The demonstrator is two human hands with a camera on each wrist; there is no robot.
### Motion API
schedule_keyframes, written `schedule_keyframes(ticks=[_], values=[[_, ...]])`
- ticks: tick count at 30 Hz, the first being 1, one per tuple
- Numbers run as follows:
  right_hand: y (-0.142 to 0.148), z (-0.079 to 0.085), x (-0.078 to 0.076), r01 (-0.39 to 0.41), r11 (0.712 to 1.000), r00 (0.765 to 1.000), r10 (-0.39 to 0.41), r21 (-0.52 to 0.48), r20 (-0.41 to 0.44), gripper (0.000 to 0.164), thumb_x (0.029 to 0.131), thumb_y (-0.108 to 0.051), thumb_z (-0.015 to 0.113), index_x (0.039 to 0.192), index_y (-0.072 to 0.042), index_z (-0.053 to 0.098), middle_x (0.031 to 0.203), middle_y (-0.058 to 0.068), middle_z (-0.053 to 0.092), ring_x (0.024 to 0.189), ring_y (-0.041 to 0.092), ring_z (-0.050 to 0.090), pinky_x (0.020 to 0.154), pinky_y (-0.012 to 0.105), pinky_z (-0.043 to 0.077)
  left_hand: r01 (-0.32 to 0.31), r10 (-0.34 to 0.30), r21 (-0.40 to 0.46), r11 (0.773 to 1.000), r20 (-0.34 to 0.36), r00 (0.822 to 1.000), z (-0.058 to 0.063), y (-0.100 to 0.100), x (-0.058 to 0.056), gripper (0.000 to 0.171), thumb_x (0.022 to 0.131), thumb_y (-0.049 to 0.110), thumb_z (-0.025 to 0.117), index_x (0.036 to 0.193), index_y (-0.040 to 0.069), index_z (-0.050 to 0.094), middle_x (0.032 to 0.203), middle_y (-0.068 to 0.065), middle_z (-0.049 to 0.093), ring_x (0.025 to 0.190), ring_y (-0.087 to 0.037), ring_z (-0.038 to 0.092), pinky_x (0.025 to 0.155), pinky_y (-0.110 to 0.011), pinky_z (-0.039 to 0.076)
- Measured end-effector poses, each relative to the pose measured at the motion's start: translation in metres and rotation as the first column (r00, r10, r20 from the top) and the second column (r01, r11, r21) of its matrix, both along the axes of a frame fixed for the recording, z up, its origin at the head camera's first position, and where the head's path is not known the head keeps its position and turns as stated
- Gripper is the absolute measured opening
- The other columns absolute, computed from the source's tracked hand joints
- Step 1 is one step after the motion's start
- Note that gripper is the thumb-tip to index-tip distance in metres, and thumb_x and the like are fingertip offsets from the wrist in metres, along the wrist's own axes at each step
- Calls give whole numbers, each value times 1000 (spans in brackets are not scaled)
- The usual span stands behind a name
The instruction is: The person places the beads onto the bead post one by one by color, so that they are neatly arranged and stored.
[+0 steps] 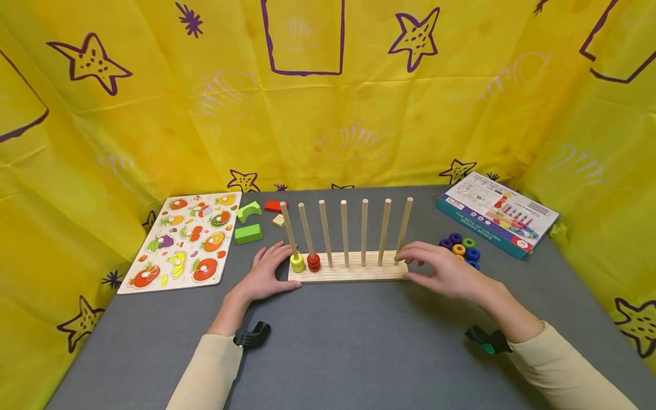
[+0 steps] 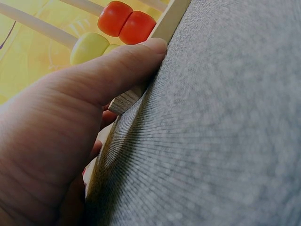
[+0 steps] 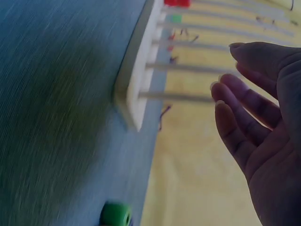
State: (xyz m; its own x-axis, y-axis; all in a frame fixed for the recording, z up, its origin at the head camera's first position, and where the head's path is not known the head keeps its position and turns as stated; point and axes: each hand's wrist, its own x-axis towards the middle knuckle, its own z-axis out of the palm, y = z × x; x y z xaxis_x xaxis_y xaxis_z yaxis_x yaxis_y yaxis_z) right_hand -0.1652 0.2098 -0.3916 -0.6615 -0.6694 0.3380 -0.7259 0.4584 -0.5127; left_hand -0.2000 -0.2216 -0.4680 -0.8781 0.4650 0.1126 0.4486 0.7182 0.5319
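Observation:
A wooden peg stand [image 1: 353, 274] with several upright rods stands in the middle of the table. Two yellow beads [image 1: 297, 263] are stacked on its leftmost rod, and two red beads [image 1: 314, 262] on the rod beside it. My left hand [image 1: 266, 273] grips the left end of the base, thumb [image 2: 127, 66] along the front edge and fingers round behind, partly hidden. At the right end, my right hand [image 1: 441, 267] hovers with loosely bent fingers. In the right wrist view nothing lies between those fingers [image 3: 228, 125], which are apart from the base.
Blue, orange and green beads [image 1: 468, 243] lie right of the stand, before a toy box [image 1: 497, 213]. A fruit puzzle board [image 1: 174, 245] lies at the left. Green blocks [image 1: 248, 234], a red block [image 1: 274, 205] and a small plain wooden piece [image 1: 278, 220] sit behind the left hand. Yellow cloth [image 1: 328, 131] surrounds the table.

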Motion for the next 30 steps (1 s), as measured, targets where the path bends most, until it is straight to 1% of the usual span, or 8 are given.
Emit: schedule_keyframes(ticks=[2, 5, 7, 10, 16, 22, 25, 30], values=[[10, -3, -3, 25, 1000, 999, -25, 2, -21, 41, 81, 3, 81, 119, -9, 68, 115, 2, 67, 92, 23, 64, 76, 35, 58, 0, 0, 0, 1000, 2, 1000, 0, 0, 0, 83, 81, 44, 81, 146, 3, 50, 151, -17, 47, 148, -37, 24, 116, -61, 5], [25, -6, -10, 66, 998, 996, -66, 0, -60, 41, 80, 3, 82, 117, -11, 69, 110, -1, 68, 90, 21, 65, 74, 36, 58, -2, 2, -2, 1000, 8, 1000, -1, -1, 0, 83, 81, 44, 81, 147, 3, 50, 151, -17, 47, 148, -37, 24, 116, -61, 4], [35, -8, -17, 89, 996, 992, -90, -6, -84, 40, 80, 4, 82, 115, -10, 70, 108, -2, 68, 89, 22, 65, 75, 36, 57, -3, 3, -3, 1000, 15, 1000, 0, -1, 0, 84, 81, 44, 81, 147, 3, 50, 152, -17, 46, 148, -37, 24, 116, -61, 4], [48, -11, -25, 139, 990, 986, -139, -4, -88, 38, 80, 5, 81, 114, -7, 70, 105, 0, 69, 89, 22, 66, 75, 35, 56, -3, 3, 0, 1000, 13, 1000, 1, -1, 1, 84, 81, 44, 81, 147, 2, 50, 151, -17, 46, 147, -37, 24, 115, -62, 4], [68, -18, -36, 213, 977, 977, -213, 24, -27, 33, 86, 4, 77, 117, -1, 69, 105, 10, 70, 87, 22, 65, 75, 38, 55, 2, -2, -2, 1000, 10, 1000, 2, -1, 1, 84, 81, 43, 81, 147, 2, 49, 152, -17, 46, 148, -37, 24, 116, -61, 4], [85, -21, -48, 256, 963, 966, -258, 84, 20, 32, 89, 3, 74, 120, 1, 67, 107, 12, 69, 90, 25, 64, 76, 45, 55, -2, 2, -2, 1000, 12, 1000, 2, 0, 1, 84, 81, 43, 81, 147, 2, 49, 152, -17, 46, 148, -37, 24, 116, -61, 4], [91, -21, -54, 269, 954, 957, -280, 129, 75, 32, 90, 3, 72, 122, 3, 66, 108, 12, 69, 91, 26, 64, 77, 47, 54, -2, 2, -1, 1000, 12, 1000, 2, -1, 1, 84, 81, 43, 81, 147, 2, 49, 151, -17, 47, 148, -37, 24, 116, -61, 4], [94, -22, -62, 264, 945, 942, -295, 191, 162, 33, 91, 2, 70, 124, 5, 65, 110, 15, 67, 94, 28, 63, 81, 49, 52, -3, 3, -7, 1000, 12, 1000, 2, 0, 1, 84, 82, 44, 81, 147, 2, 49, 151, -17, 47, 148, -37, 24, 116, -61, 4]])
